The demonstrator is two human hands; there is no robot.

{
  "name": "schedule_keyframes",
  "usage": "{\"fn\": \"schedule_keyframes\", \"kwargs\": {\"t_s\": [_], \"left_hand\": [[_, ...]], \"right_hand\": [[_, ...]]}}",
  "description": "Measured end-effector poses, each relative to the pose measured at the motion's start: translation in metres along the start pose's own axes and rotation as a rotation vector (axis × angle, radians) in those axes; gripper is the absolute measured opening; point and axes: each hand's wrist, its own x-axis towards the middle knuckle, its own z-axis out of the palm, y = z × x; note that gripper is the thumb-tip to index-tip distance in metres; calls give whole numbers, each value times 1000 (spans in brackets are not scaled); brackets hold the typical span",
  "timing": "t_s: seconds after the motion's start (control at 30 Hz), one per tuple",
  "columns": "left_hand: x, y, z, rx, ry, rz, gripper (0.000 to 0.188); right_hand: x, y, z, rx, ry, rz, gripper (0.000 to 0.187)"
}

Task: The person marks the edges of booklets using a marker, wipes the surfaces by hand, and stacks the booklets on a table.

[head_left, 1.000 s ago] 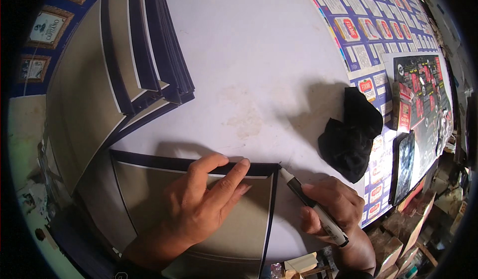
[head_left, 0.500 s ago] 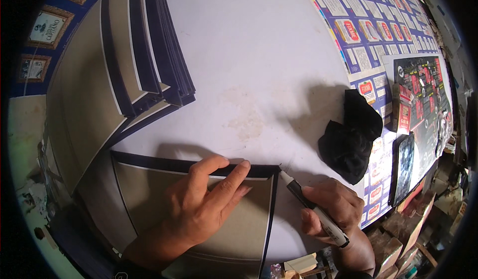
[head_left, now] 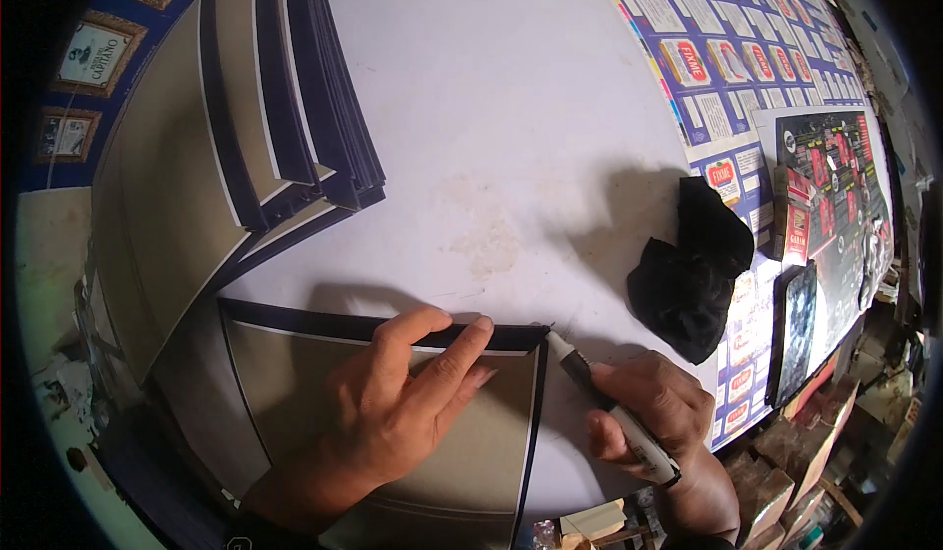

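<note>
In front of me lies a grey-beige board point(head_left: 462, 457) with dark navy edging folded over its rim and a thin white line inside it. My left hand point(head_left: 398, 398) rests flat on it, fingers apart, two fingertips on the navy strip along the far edge. My right hand point(head_left: 658, 417) grips a marker pen point(head_left: 638, 439) with a white and dark barrel. The pen slants, its pale tip at the board's far right corner. At the far left stands a stack of similar boards point(head_left: 162, 177) with navy edges.
A crumpled black cloth point(head_left: 693, 275) lies right of my hands. Beyond it are printed blue sheets point(head_left: 702, 108), a red and white small box point(head_left: 794, 218) and a dark phone-like slab point(head_left: 794, 334). Worn cartons point(head_left: 771, 496) sit low at the right. The table surface point(head_left: 491, 108) is white with brownish stains.
My right hand and the marker have shifted slightly left, bringing the tip closer onto the board's corner. My left hand and the board have stayed put.
</note>
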Motion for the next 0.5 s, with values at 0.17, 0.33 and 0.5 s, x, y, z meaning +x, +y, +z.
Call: {"fn": "schedule_keyframes", "kwargs": {"t_s": [0.17,0.33,0.5], "left_hand": [[-6,-3,7,-26,50,-16,43],[-1,-2,2,10,13,5,47],[-1,0,0,1,5,-9,47]], "right_hand": [[0,3,1,26,13,-53,32],[-1,-4,-4,10,11,62,31],[-1,-1,-4,-36,64,23,30]]}}
